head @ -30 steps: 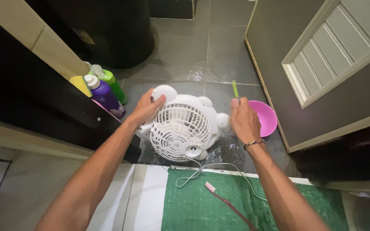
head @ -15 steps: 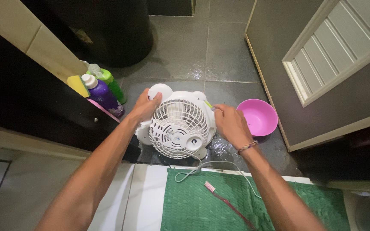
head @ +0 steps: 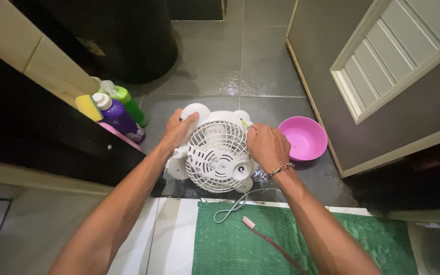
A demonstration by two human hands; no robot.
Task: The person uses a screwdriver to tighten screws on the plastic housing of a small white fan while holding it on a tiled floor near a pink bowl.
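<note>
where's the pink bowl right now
In the head view the pink bowl sits on the wet grey floor to the right of the white fan, just past the right hand and beside the louvred door.

Hemmed left of the white fan (head: 219,155) by purple bottle (head: 119,118) and green bottle (head: 131,104), right by pink bowl (head: 304,137). Open wet tile floor (head: 240,61) beyond; toothbrush (head: 273,243) on green mat (head: 240,244) nearside.

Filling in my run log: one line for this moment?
left hand: steadies white fan | right hand: on fan rim, green brush | pink bowl: beside
</note>
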